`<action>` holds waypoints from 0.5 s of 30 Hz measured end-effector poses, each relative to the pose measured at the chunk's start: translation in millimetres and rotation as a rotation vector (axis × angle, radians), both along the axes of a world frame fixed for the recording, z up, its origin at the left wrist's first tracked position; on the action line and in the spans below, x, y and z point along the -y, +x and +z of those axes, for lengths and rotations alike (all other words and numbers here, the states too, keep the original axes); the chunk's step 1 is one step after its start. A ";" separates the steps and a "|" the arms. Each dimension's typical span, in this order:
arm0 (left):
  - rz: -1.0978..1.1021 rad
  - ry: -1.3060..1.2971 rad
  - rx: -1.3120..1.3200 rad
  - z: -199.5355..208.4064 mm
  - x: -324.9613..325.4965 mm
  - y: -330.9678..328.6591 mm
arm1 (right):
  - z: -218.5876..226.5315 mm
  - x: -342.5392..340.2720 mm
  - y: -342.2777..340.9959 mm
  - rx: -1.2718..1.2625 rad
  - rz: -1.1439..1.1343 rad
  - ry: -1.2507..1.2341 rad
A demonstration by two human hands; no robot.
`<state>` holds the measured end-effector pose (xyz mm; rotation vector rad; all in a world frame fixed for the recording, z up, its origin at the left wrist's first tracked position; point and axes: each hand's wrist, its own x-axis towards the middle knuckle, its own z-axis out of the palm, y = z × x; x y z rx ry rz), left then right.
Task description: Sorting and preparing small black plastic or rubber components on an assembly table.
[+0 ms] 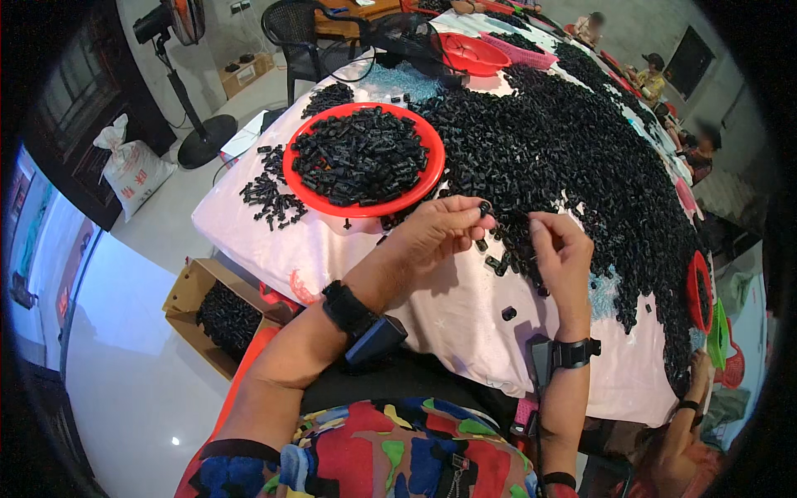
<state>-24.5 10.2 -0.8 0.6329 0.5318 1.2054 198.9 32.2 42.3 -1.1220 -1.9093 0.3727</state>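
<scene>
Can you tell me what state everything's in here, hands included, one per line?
Left hand: pinching a black part.
Right hand: thumb and forefinger drawn together; whether holding anything, cannot tell.
Basin: heaped with small black pieces.
Box: open, black pieces inside.
Sack: gathered closed, upright.
Fan: standing; spinning or not, cannot tell.
Cloth: spread out.

Bluish-white light glares off the glossy floor at left. The surface is softly lit. Fisheye distortion bends outer edges into black corners.
</scene>
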 end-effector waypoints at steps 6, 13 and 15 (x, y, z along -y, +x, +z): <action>0.000 -0.048 -0.082 -0.8 0.6 0.7 | -11.4 -7.3 12.3 0.356 0.062 -0.167; 0.055 -0.112 -0.090 -6.1 -0.7 -3.7 | -13.9 -9.9 11.6 0.193 0.057 -0.148; 0.005 -0.103 -0.137 -4.3 -2.1 -2.1 | -17.8 -12.8 14.7 0.280 0.100 -0.101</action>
